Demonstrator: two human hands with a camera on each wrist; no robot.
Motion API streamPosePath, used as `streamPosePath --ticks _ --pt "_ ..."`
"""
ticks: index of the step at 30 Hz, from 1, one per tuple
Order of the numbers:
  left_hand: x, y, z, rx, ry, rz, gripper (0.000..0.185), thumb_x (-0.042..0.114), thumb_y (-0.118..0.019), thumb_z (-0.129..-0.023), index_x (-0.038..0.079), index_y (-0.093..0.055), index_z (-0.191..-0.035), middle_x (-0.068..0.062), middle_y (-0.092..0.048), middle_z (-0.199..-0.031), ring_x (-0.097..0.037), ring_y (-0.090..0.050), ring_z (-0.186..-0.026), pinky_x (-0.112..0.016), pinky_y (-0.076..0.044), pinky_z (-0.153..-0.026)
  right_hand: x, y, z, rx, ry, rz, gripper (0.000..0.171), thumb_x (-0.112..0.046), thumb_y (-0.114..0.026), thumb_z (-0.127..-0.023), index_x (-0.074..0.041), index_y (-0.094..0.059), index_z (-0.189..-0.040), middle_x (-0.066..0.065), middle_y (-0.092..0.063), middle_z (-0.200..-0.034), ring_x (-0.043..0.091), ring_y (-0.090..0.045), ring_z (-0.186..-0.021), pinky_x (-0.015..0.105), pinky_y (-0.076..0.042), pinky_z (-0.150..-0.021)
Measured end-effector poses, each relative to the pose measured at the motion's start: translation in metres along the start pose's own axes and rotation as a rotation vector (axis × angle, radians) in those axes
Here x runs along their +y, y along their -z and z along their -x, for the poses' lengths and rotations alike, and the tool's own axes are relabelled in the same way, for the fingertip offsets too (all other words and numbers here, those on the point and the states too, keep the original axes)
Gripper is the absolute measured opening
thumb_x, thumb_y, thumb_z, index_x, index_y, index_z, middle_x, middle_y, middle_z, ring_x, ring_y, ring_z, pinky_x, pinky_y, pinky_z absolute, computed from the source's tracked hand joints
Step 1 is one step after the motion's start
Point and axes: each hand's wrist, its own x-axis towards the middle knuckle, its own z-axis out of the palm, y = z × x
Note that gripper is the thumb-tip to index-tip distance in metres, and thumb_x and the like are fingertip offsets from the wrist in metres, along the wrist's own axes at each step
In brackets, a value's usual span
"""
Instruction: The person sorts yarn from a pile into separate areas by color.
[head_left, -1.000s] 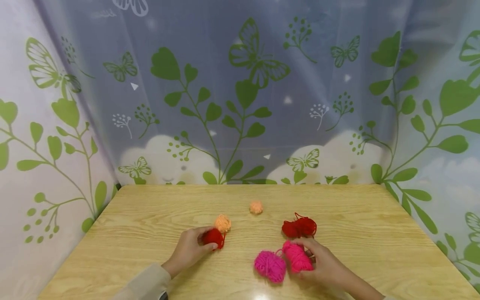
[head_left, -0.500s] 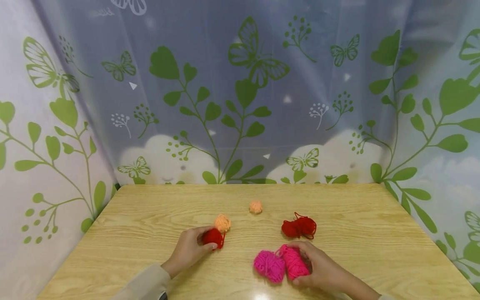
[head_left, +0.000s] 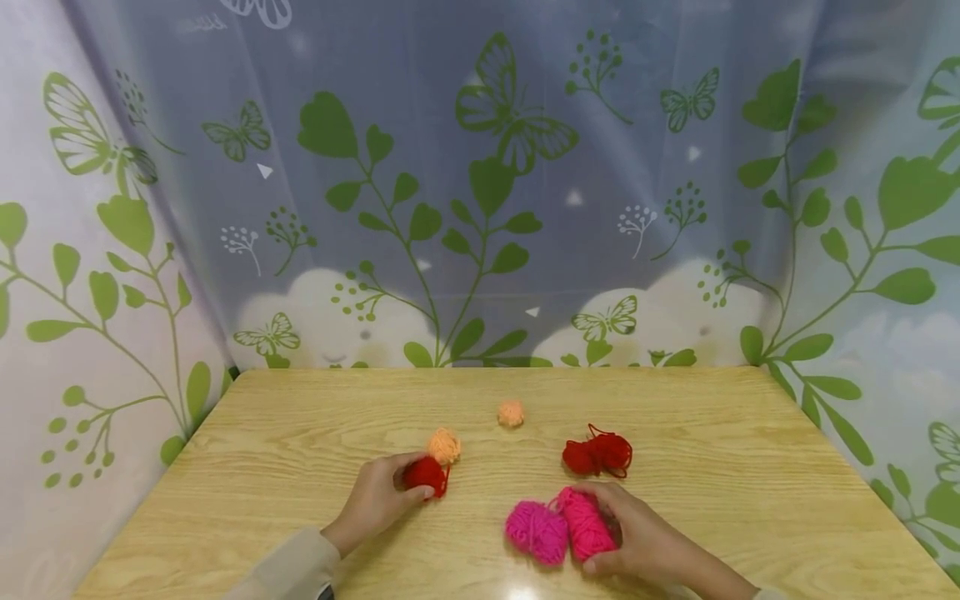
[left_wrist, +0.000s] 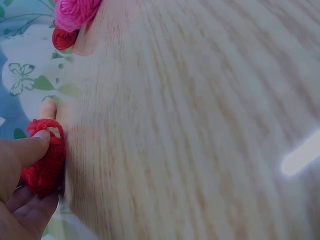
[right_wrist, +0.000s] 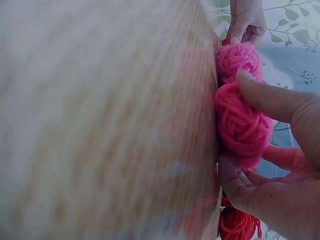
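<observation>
My left hand grips a small red ball of yarn on the table, thumb in front and fingers behind. A light orange ball of yarn lies just behind it. To the right, my right hand holds a hot-pink ball of yarn between thumb and fingers. That ball lies against a magenta ball of yarn on its left. In the right wrist view, the thumb lies on top of the hot-pink yarn, with the fingers curled round its other side.
Dark red yarn with a loose loop lies behind the right hand. Farther back sits a small peach ball of yarn. A wood-grain table bears everything, and a curtain printed with leaves and butterflies hangs behind it.
The right hand has brought the hot-pink ball slightly left and nearer, turning it more upright beside the magenta ball, which has shifted a little left. My left hand stays in place.
</observation>
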Motion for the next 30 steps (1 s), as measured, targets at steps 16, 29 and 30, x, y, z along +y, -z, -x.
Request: streamPosePath --ticks 16,29,30 --pt "-0.002 0.000 0.000 0.006 -0.009 -0.021 0.046 0.014 -0.083 -0.074 0.001 -0.068 -0.116 -0.014 -0.069 -0.111 -0.027 -0.066 -0.100 -0.039 -0.055 -0.081 -0.005 0.028 -0.008 0.102 0.066 -0.033 0.077 -0.031 -0.078 -0.079 -0.002 -0.041 -0.140 0.023 -0.048 -0.134 0.038 -0.055 -0.109 0.040 -0.054 -0.084" --pt "-0.004 -0.001 -0.001 0.002 -0.011 0.013 0.048 0.014 -0.082 -0.074 0.000 -0.067 -0.117 -0.017 -0.069 -0.110 -0.025 -0.066 -0.097 -0.030 -0.056 -0.076 0.001 0.044 -0.024 0.315 0.153 0.049 0.059 -0.022 -0.077 -0.082 0.002 -0.054 -0.130 0.020 -0.058 -0.124 0.037 -0.058 -0.106 0.045 -0.054 -0.086" --pt "-0.004 -0.001 -0.001 0.002 -0.011 0.011 0.048 0.014 -0.082 -0.074 0.000 -0.067 -0.117 -0.017 -0.069 -0.111 -0.025 -0.066 -0.097 -0.030 -0.056 -0.076 0.001 0.044 -0.026 0.333 0.164 0.056 0.056 -0.020 -0.077 -0.081 0.001 -0.056 -0.129 0.019 -0.059 -0.123 0.037 -0.058 -0.106 0.045 -0.054 -0.086"
